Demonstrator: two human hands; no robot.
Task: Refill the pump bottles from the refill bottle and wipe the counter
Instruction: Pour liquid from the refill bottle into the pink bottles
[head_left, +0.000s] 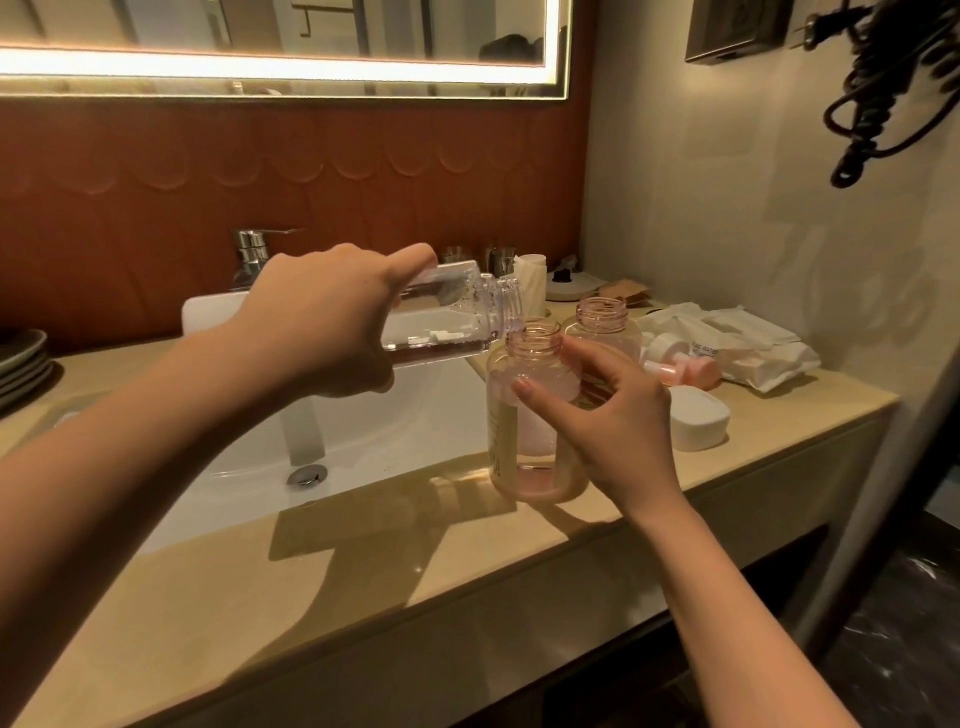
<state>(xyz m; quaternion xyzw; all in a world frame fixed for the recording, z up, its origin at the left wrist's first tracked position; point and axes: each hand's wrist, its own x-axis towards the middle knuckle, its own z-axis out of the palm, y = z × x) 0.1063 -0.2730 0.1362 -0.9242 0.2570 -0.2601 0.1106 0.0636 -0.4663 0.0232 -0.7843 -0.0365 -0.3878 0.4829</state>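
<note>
Right hand (613, 415) loosely grasps a pink translucent plastic pump bottle (524, 431), pump off, standing on the beige stone tabletop (363, 571). Left of it, left hand (322, 332) grips a clear plastic refill bottle (457, 317), tipped almost flat, mouth at the pink neck. Risk: the mouths barely overlap, so liquid may run onto the tabletop. Beyond the right hand, a white packet (704, 351) reads "WATER"; the bottle's label is illegible.

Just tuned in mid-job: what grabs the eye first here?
Centre frame, the left hand tips a clear refill bottle sideways, its mouth at the open neck of the near pink pump bottle, which the right hand holds on the counter. A second open pink bottle stands just behind it; the lit mirror edge glows along the top.
</note>
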